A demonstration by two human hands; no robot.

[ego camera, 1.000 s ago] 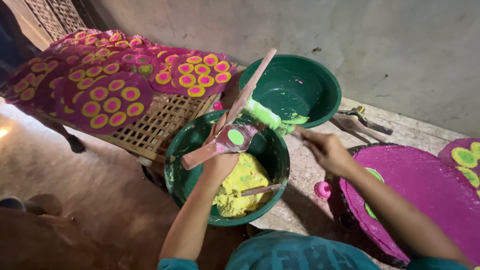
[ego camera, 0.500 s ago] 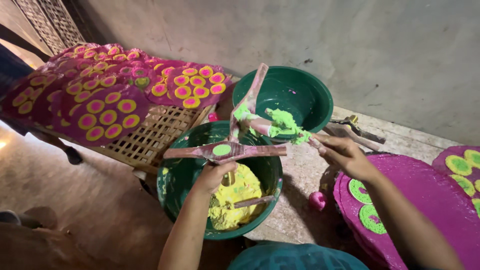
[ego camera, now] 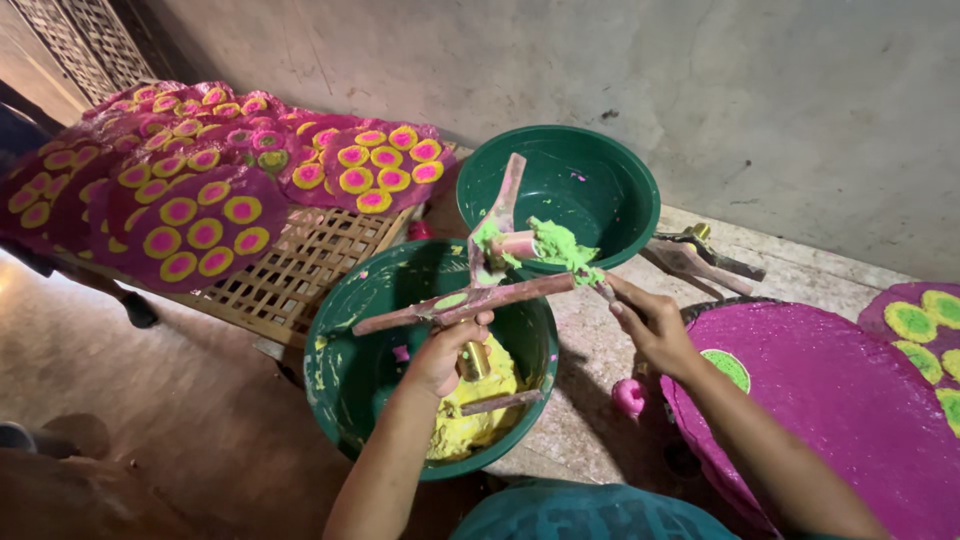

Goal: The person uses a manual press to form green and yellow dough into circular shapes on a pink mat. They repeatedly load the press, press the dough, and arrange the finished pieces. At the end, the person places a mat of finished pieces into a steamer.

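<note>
At the centre of the frame the left hand is clenched around the brass handle of a cross-shaped wooden tool, pink-stained and smeared with green paste, held over a green bowl of yellow paste. The right hand grips a thin stick touching the lump of green paste on the tool's upper arm. Behind sits a second green bowl; a magenta disc lies at lower right.

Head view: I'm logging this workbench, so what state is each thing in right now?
Left hand: gripping the cross-shaped tool.
Cross-shaped tool: held over the near basin, smeared with green paste.
Right hand: pinching a thin stick at the paste.
Near basin: holds yellow paste.
Far basin: nearly empty.
Magenta sheet: bears green discs.
</note>
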